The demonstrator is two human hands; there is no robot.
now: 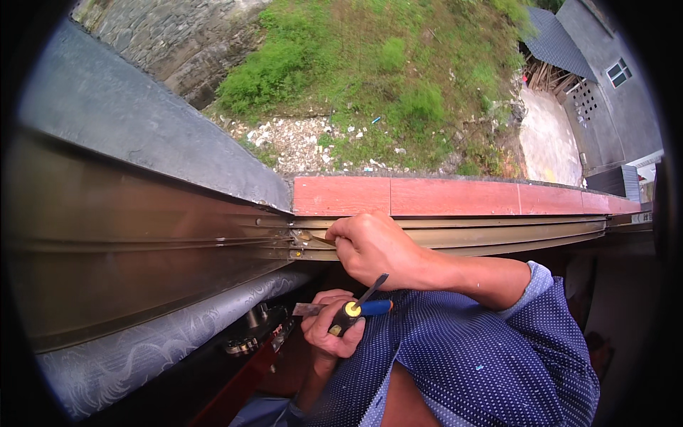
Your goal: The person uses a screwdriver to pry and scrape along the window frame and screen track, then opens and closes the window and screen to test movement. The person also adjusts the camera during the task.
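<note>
My right hand (373, 245) is closed over the window track (455, 235), near its left corner. Its fingers pinch a slim brown tool (324, 241), perhaps a small brush, whose tip reaches into the corner where the track meets the side frame (171, 231). Lower down, in front of my shirt, my left hand (333, 331) grips two tools together. One is a screwdriver (344, 319) with a black and yellow handle, its shaft slanting up to the right. Crossing behind it lies a scraper (376, 307), with a flat grey blade to the left and a blue handle ending in orange.
Red tiles (455, 196) line the outer sill beyond the track. A grey wall ledge (142, 128) rises at left, above a rolled silvery patterned cloth or sheet (178, 338). Outside lie a grassy slope (398, 85), rubble and a grey building (605, 92).
</note>
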